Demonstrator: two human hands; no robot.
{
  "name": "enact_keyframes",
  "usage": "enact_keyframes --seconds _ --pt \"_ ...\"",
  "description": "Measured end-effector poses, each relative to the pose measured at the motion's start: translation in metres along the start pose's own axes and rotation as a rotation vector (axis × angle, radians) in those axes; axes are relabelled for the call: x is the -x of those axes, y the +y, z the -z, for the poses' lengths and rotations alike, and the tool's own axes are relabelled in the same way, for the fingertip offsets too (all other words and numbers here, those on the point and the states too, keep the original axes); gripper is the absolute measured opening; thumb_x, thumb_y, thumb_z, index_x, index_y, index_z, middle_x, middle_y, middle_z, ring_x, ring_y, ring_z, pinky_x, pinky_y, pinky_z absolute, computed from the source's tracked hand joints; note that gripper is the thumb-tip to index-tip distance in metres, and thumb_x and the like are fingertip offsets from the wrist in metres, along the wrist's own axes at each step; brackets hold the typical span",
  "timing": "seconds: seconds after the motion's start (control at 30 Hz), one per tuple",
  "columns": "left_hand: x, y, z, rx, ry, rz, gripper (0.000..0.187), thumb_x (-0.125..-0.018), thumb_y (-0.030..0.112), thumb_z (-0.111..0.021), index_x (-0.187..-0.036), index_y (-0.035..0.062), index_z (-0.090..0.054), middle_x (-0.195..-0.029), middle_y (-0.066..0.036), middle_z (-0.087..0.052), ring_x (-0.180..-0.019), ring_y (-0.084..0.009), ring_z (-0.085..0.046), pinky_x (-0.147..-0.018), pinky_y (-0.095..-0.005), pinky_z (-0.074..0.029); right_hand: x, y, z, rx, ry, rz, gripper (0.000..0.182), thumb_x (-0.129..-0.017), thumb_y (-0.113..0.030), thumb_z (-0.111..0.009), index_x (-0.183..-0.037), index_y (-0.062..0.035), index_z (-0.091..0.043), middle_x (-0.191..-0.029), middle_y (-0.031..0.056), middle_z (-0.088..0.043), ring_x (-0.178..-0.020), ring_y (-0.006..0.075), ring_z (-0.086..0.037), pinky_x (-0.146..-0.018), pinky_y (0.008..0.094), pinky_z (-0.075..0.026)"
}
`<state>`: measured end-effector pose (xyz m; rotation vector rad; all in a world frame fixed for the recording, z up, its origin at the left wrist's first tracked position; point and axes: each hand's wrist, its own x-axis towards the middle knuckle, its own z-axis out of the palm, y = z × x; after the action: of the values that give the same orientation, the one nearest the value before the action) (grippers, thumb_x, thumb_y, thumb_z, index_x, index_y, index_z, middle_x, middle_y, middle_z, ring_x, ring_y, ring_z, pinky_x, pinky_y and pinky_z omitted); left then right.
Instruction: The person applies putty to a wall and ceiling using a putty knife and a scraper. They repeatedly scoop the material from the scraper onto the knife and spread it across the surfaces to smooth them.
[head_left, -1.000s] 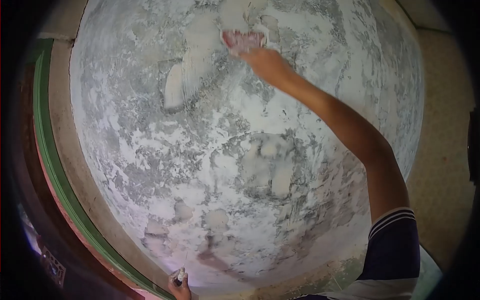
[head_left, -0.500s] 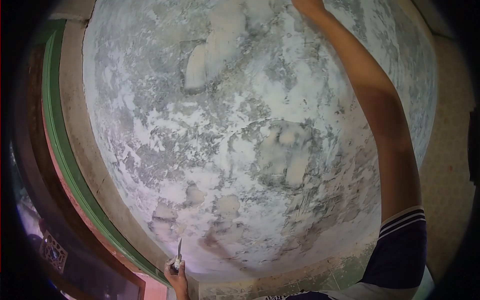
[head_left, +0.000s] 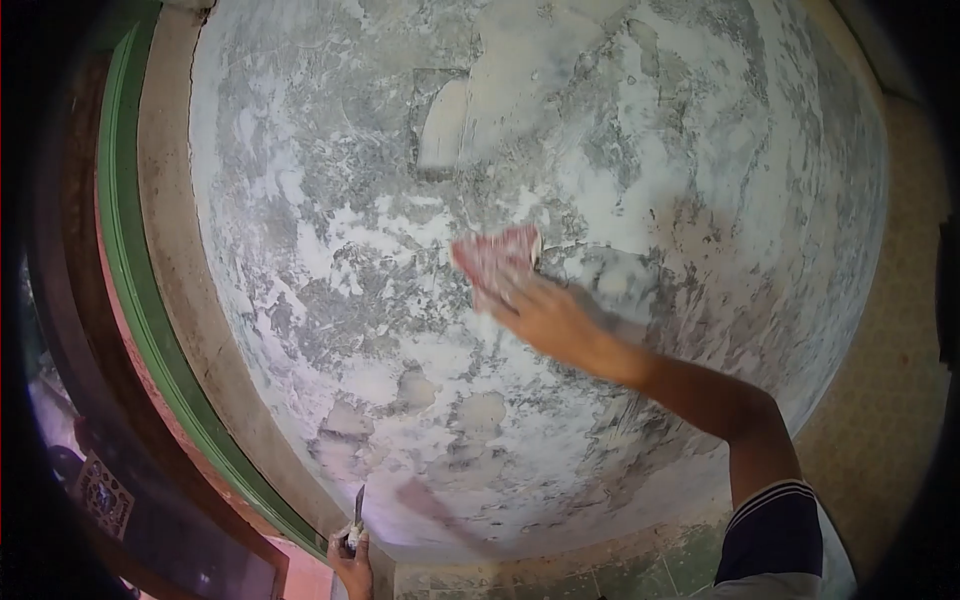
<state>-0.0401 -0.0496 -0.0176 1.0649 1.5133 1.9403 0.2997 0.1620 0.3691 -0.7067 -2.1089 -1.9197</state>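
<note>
So my right grip [head_left: 557, 322] is wrapped around the near end of a wide red tool [head_left: 497, 252], smeared with white and a bit blurred, right about the middle of the frame; it's up at the wall [head_left: 330, 110], though I can't tell if the whole edge is touching; my left grip [head_left: 350, 572] is down at the bottom, left of centre, closed around the pale handle of a narrow blade [head_left: 359, 502] with the tip pointing up.

Tips for a pass like this, just my take: hold the wide edge at a low, even angle and spread the pressure along all of it, so neither corner digs in; go lighter where the surface looks rough, like around the pale patch [head_left: 442, 125] upper centre; let the bent arm do the work rather than the wrist, my sleeve [head_left: 770, 540] sits way down lower right, so there's reach to play with; park the narrow blade off the wall, and mind the green frame [head_left: 150, 320] along the left side, it's close to that lower hand; a loaded edge probably drags, so wiping it helps.
</note>
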Motion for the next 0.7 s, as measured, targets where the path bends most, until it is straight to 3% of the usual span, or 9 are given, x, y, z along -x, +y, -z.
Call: enact_keyframes --seconds 0.1,0.17,0.27,0.4,0.47,0.5,0.57,0.63,0.7 --pt "-0.007 0.003 0.004 0.017 -0.011 -0.034 0.024 -0.093 0.004 -0.066 -0.116 -0.0004 -0.061 -0.112 -0.01 -0.065 -0.102 -0.0161 -0.059 -0.093 -0.0304 -0.047 0.012 -0.007 0.005 -0.535 0.307 -0.098 0.076 -0.08 0.011 -0.06 -0.147 -0.0165 -0.04 -0.133 0.0183 -0.058 -0.122 0.0235 -0.058 -0.088 0.035 -0.059" --pt "-0.012 0.004 0.004 0.061 -0.002 -0.049 0.026 -0.089 -0.002 -0.066 -0.114 -0.0021 -0.059 -0.11 -0.01 -0.062 -0.102 -0.0177 -0.059 -0.093 -0.031 -0.046 -0.009 0.041 0.037 -0.355 0.407 -0.113 0.079 -0.078 0.011 -0.061 -0.148 -0.0174 -0.039 -0.12 0.0093 -0.064 -0.096 0.0153 -0.066 -0.067 0.025 -0.06" --pt "-0.012 0.002 0.006 0.115 0.011 -0.052 0.029 -0.086 -0.007 -0.067 -0.112 -0.0036 -0.056 -0.108 -0.011 -0.059 -0.102 -0.0193 -0.058 -0.093 -0.0317 -0.045 -0.062 0.117 0.057 0.049 0.285 -0.306 0.062 -0.085 0.003 -0.057 -0.142 -0.0205 -0.048 -0.079 0.0014 -0.06 -0.058 0.013 -0.055 -0.045 0.0244 -0.046" --pt "-0.007 0.004 0.011 0.073 0.029 -0.053 0.029 -0.087 -0.005 -0.068 -0.113 -0.0026 -0.056 -0.109 -0.01 -0.059 -0.102 -0.0191 -0.057 -0.093 -0.0319 -0.045 -0.141 0.216 0.042 -0.126 0.664 -0.339 0.044 -0.088 0.003 -0.052 -0.126 -0.0156 -0.063 -0.087 0.0052 -0.069 -0.064 0.0162 -0.062 -0.046 0.0288 -0.049" --pt "-0.004 0.002 0.019 0.07 0.01 -0.043 0.026 -0.09 -0.001 -0.067 -0.114 -0.0014 -0.058 -0.111 -0.01 -0.061 -0.102 -0.0177 -0.059 -0.092 -0.031 -0.046 -0.167 0.227 0.038 -0.27 0.399 -0.568 0.029 -0.094 -0.022 -0.052 -0.111 -0.0047 -0.068 -0.097 0.0247 -0.066 -0.094 0.0378 -0.065 -0.081 0.048 -0.053" --pt "-0.002 0.0 0.022 0.068 -0.009 -0.036 0.023 -0.093 0.004 -0.066 -0.116 -0.0002 -0.061 -0.113 -0.011 -0.064 -0.102 -0.0164 -0.06 -0.092 -0.03 -0.047 -0.17 0.218 0.033 -0.269 0.396 -0.565 0.029 -0.094 -0.022 -0.052 -0.111 -0.0047 -0.068 -0.097 0.0247 -0.066 -0.094 0.0378 -0.065 -0.081 0.048 -0.053" --pt "-0.001 -0.008 0.028 0.095 -0.004 -0.036 0.025 -0.092 0.004 -0.067 -0.115 0.0012 -0.061 -0.114 -0.01 -0.064 -0.103 -0.0173 -0.06 -0.09 -0.0301 -0.048 -0.161 0.179 0.01 -0.014 0.413 -0.399 0.044 -0.088 0.001 -0.054 -0.129 -0.0149 -0.061 -0.09 0.0074 -0.071 -0.066 0.0169 -0.065 -0.047 0.028 -0.05" --pt "-0.002 -0.015 0.03 0.129 0.006 -0.034 0.026 -0.09 0.004 -0.069 -0.115 0.0027 -0.062 -0.115 -0.009 -0.064 -0.104 -0.0182 -0.06 -0.088 -0.0302 -0.048 -0.135 0.119 -0.008 0.078 0.186 -0.337 0.049 -0.089 0.002 -0.054 -0.135 -0.0133 -0.054 -0.1 0.0097 -0.071 -0.07 0.0171 -0.067 -0.048 0.0273 -0.053" --pt "0.001 -0.021 0.034 0.084 0.06 -0.046 0.029 -0.088 -0.003 -0.068 -0.114 -0.0014 -0.056 -0.11 -0.01 -0.059 -0.101 -0.0189 -0.057 -0.092 -0.0316 -0.044 -0.092 0.042 -0.015 0.003 0.164 -0.207 0.056 -0.087 -0.001 -0.06 -0.141 -0.0083 -0.047 -0.132 0.0145 -0.058 -0.115 0.0241 -0.063 -0.074 0.0309 -0.061"
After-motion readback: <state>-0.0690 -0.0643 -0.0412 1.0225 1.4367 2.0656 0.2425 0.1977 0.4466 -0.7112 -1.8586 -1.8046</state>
